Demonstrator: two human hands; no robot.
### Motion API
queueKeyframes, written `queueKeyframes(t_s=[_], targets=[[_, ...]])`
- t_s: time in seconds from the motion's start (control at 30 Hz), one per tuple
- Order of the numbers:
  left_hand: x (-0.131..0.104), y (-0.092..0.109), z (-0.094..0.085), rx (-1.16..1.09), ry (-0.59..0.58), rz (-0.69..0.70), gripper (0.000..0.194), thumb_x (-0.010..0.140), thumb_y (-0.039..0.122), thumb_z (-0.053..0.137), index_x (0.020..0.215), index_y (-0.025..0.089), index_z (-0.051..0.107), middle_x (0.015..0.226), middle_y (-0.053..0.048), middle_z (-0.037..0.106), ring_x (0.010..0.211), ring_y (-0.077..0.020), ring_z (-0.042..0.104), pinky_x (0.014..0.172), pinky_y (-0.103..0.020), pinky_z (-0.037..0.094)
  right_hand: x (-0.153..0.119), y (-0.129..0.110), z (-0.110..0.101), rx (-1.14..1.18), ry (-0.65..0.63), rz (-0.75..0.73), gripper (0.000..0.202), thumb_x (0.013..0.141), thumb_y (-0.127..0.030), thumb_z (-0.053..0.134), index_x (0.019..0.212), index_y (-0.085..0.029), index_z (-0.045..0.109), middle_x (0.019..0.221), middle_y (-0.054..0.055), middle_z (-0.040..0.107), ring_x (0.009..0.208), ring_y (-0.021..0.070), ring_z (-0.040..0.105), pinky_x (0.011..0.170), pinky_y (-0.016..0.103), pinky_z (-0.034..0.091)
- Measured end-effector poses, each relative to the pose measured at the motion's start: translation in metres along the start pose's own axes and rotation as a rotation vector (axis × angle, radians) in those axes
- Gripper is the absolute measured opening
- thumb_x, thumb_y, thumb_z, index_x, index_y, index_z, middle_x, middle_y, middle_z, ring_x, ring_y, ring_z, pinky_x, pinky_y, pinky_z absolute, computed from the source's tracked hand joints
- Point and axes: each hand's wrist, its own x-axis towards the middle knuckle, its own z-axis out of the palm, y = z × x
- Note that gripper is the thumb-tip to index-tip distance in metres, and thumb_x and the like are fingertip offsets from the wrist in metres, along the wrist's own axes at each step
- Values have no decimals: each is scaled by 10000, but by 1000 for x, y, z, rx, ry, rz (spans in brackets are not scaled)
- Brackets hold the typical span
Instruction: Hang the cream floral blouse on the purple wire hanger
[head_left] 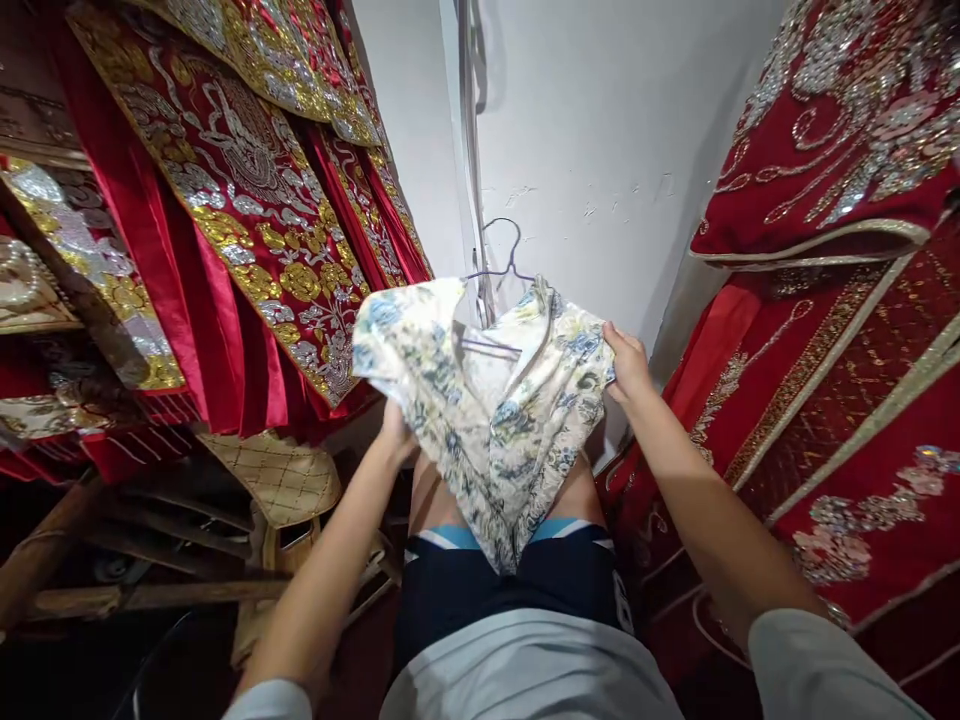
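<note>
A floral blouse (510, 420), cream with blue and yellow flowers and a V neck, is spread out in front of my lap. Its shoulders sit on a thin dark hanger (512, 262), whose hook rises above the neckline and whose lower bar shows inside the collar. My right hand (628, 362) grips the sleeve edge on the right, thumb over the cloth. On the other side my left hand (397, 430) is at the lower sleeve, with its fingers mostly hidden behind the fabric.
Red garments with gold and silver embroidery (255, 200) hang at left. Beaded red garments (847, 140) hang close at right. A pale wall (600, 120) with a vertical trim strip (469, 130) stands ahead. Wooden furniture (150, 597) is at lower left, beside a quilted gold cloth (277, 475).
</note>
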Motion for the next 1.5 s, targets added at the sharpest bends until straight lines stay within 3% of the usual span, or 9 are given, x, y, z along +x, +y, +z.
queueKeyframes(t_s=[0.2,0.33,0.6,0.73,0.8,0.87,1.1,1.3,1.5], targets=[[-38,-60,27,-110,232,-116,701,720,689,688,1238,219,643,1315,-109,673,1342,-327,540,1118,-428,428,8,8,15,-1,-32,34,541,572,-711,756,721,-236,543,724,62,693,851,302,715,685,384,580],[-65,-89,52,-120,411,-147,606,707,569,744,1196,223,651,1259,-113,698,1329,-327,554,1137,-445,422,-2,14,10,-52,-68,53,525,634,-718,716,772,-233,569,791,63,712,899,290,712,718,373,579],[-99,-105,91,-161,538,-257,695,807,575,673,1379,206,530,1427,-148,584,1441,-342,428,1177,-429,385,-94,54,-6,-163,566,-51,422,858,-637,387,974,-269,559,933,77,670,918,239,663,734,366,544],[-106,-91,101,-183,593,-375,740,804,556,714,1390,150,516,1452,-194,550,1441,-366,419,1188,-452,355,-146,73,29,-190,-6,240,497,853,-726,439,772,-256,579,660,54,613,605,217,597,560,352,490],[-108,-86,101,-213,604,-306,677,817,537,710,1327,117,563,1415,-202,579,1403,-355,470,1178,-442,363,-154,75,46,-253,-451,376,474,830,-693,570,705,-236,580,578,19,584,544,183,553,541,316,453],[-109,-85,100,-230,600,-184,607,823,513,710,1267,114,602,1379,-189,609,1369,-333,511,1175,-423,361,-155,76,58,-292,-677,390,441,854,-633,598,701,-220,577,567,-8,565,552,158,526,560,286,421],[-108,-94,103,-243,584,-123,468,829,472,713,1162,156,626,1253,-140,660,1280,-300,571,1131,-404,395,-153,67,52,-241,-546,272,342,917,-423,551,653,-205,567,538,-31,514,524,128,459,533,261,338],[-115,-87,105,200,959,248,535,821,349,725,1268,207,467,1337,-141,469,1262,-272,492,1087,-444,397,-151,45,45,-260,-529,269,339,867,-337,568,557,-203,532,454,-36,484,466,113,428,507,258,317],[-105,-71,123,309,417,385,125,906,209,550,1030,203,531,987,-61,555,948,-208,576,822,-325,466,-153,45,47,-192,-754,441,295,806,-391,622,606,-174,628,411,-20,547,395,105,469,460,234,349]])
